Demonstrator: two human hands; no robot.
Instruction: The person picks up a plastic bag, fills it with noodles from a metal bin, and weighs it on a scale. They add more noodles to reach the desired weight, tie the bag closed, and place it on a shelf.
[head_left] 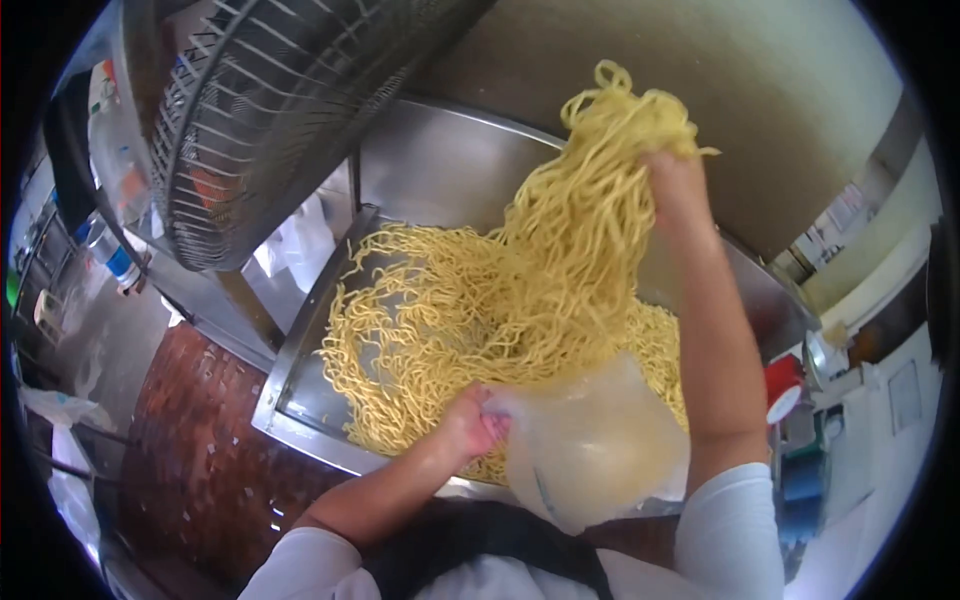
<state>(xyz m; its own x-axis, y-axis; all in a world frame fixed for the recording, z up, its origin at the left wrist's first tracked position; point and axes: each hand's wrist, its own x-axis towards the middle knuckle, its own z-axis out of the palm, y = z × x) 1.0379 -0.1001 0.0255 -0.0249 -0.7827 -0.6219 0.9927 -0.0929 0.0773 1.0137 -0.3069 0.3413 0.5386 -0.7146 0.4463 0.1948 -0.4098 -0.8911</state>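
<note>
Head view: right hand (676, 190) raised, fingers closed around the top of a hank of yellow noodles (585, 230). Hank hangs with its long axis near vertical, loops standing above the fist, loose ends pointing down and left onto the noodle heap (410, 330) in the steel tray (300, 405). Left hand (468, 422) low at the tray's near edge, pinching the rim of a clear plastic bag (600, 455) just below the hank. Upper left: wire-guarded fan (270, 110).

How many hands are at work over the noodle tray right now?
2. The left hand grips the clear plastic bag at the near edge of the tray; the right hand is raised above it, holding up a clump of noodles. No other hands show.
</note>
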